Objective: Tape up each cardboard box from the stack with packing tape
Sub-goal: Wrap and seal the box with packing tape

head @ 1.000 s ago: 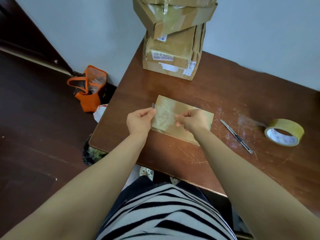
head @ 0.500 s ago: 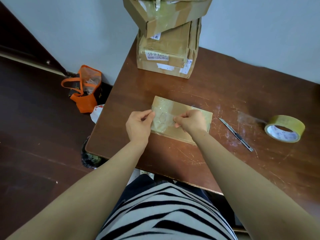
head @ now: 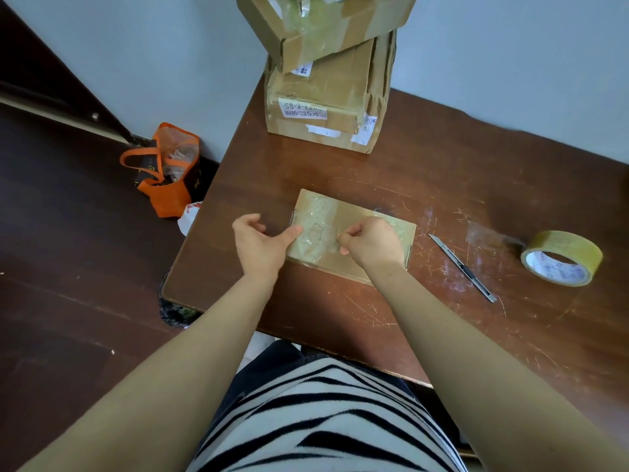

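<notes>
Student: Brown, scratched table [head: 442, 172] against a pale wall [head: 136, 46]. Where on it does the work lie?

Tutor: At its left front part. One flat cardboard box [head: 354, 209] lies skewed, its left short edge near the table's left edge. Its near long edge is set back from the front edge by a band of bare wood.

Student: And the fingers?

Tutor: At the box's left short edge, the left hand [head: 262, 247] stretches its thumb onto a clear, wrinkled tape strip [head: 313, 216] and presses it. Its other fingers curl loosely over the table, holding nothing. Over the box's middle, the right hand [head: 371, 243] has its fingers curled, thumb and forefinger pinching the strip's right end.

Student: What bounds the box on each side?

Tutor: Back: the stack of boxes [head: 323, 97] stands at the back left corner beside the wall, its upper box [head: 306, 35] askew and overhanging. Bare wood separates the stack from the flat box. Right: a utility knife [head: 461, 267] lies slantwise, near the box's right short edge but apart from it. Beyond the knife, the tape roll [head: 565, 240] lies flat, well apart from the box. Left: the table edge drops to dark floor [head: 68, 267], where an orange bag [head: 166, 192] stands by the wall. Front: the person's striped top [head: 323, 420] sits below the front edge.
</notes>
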The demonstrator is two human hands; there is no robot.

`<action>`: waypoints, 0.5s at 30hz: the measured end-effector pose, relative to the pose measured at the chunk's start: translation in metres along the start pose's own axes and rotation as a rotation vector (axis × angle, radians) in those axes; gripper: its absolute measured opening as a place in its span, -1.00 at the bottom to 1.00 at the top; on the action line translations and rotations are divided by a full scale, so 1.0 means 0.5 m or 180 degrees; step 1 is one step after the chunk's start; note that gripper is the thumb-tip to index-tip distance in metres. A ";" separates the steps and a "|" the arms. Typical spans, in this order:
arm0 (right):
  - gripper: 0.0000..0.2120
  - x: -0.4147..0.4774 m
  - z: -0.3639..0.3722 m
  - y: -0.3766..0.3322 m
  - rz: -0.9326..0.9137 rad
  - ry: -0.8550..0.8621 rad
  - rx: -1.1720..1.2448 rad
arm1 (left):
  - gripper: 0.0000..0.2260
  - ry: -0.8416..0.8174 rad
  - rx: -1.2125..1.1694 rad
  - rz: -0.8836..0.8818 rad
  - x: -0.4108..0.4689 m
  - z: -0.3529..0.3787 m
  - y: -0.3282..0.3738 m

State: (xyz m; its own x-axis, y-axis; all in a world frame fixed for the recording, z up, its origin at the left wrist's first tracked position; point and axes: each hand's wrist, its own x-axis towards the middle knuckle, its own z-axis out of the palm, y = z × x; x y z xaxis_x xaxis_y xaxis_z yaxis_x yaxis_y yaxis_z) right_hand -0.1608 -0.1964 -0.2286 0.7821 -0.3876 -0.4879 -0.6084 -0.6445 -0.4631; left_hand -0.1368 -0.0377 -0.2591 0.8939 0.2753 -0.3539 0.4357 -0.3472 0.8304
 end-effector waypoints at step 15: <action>-0.32 -0.032 0.048 0.078 -0.1998 -0.0502 -0.1759 | -0.45 -0.1239 0.3350 0.2722 -0.034 0.029 -0.041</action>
State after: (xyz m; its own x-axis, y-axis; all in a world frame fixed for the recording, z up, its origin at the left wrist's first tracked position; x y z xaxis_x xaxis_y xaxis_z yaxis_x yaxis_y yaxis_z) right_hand -0.2004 -0.1995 -0.2566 0.8995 0.2193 -0.3778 0.1173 -0.9543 -0.2747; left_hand -0.1596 -0.0483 -0.2765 0.8148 -0.5600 -0.1496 -0.5293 -0.8240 0.2020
